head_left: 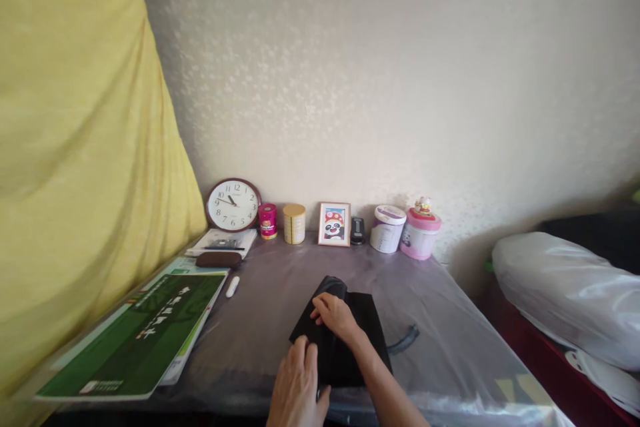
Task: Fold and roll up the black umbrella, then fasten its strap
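A black cloth item (370,320), perhaps a folded bag or garment, lies on the table in front of me, partly covered by my hands. My left hand (299,383) is at its lower left edge, fingers bent over the cloth and thumb at the near side. Above it, my right hand (334,315) reaches across the middle with curled fingers closed on the upper left part of the cloth. A dark curved strap (403,340) lies just right of the cloth; whether it is joined to it I cannot tell.
Green book (145,333) on other papers, brown case (219,259) and white pen-like object (233,287) lie left. Along the wall stand a clock (233,205), pink tin (268,221), yellow-lidded can (295,223), picture frame (335,224) and two tubs (388,229). A yellow curtain (85,147) borders the left.
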Demonstrator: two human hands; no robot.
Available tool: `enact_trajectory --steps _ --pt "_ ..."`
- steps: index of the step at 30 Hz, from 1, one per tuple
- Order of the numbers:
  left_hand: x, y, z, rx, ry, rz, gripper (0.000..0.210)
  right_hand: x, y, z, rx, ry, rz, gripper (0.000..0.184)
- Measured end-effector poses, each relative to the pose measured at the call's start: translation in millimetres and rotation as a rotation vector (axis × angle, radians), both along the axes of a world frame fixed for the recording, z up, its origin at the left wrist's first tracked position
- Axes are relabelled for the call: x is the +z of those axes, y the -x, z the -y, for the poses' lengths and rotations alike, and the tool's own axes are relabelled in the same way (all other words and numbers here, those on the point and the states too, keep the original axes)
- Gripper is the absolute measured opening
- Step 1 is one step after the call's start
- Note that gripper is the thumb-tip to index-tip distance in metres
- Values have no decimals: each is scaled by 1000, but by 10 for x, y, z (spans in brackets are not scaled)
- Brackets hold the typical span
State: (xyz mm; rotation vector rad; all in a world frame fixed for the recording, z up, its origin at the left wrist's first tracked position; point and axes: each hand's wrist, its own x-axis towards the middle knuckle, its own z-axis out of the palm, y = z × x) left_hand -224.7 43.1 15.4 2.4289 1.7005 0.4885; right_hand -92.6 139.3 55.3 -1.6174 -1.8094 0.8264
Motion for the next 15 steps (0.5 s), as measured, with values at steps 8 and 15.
enact_trajectory --steps 8,15 --pt "-124 -214 -178 -116 156 -97 99 -22 -6 153 84 -218 174 25" --pt "-45 -306 -174 -82 271 -179 106 -266 -201 -58 179 -464 270 25"
